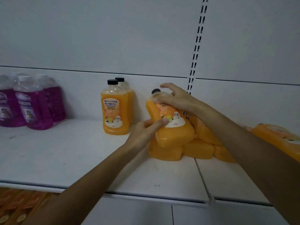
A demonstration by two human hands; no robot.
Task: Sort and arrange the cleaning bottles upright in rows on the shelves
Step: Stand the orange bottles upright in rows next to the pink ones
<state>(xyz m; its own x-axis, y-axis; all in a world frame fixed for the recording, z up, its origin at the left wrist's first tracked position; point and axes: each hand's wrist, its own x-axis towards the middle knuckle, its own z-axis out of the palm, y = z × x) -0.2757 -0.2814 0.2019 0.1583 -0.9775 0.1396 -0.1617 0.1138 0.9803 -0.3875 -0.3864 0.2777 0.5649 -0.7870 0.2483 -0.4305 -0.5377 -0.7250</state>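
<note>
Two orange bottles [115, 109] stand upright with black caps near the middle of the white shelf [65, 153], one right behind the other against the back panel [113, 38]. A third orange bottle, the held bottle [170, 125], is tilted, its cap leaning toward the back panel and its base resting on a heap of fallen orange bottles [198, 146]. At least four lie in that heap, though the forearms hide part of it, so the full count cannot be told. One more orange bottle, the lone bottle [279, 137], lies on its side at the far right edge.

The left hand [142, 132] grips the held bottle low on its side, thumb pressed on the label. The right hand [175, 98] covers its shoulder near the cap, fingers [165, 86] curled around the neck; both hands are closed on this bottle.

At the left stands a cluster of purple bottles [30, 104] with pale caps, upright, about five, the rear ones blurred.

The shelf is plain white metal with a seam right of centre. A slotted upright rail [197, 46] runs up the back panel. Below the shelf's front edge, at lower left, orange packets [19, 207] show dimly.
</note>
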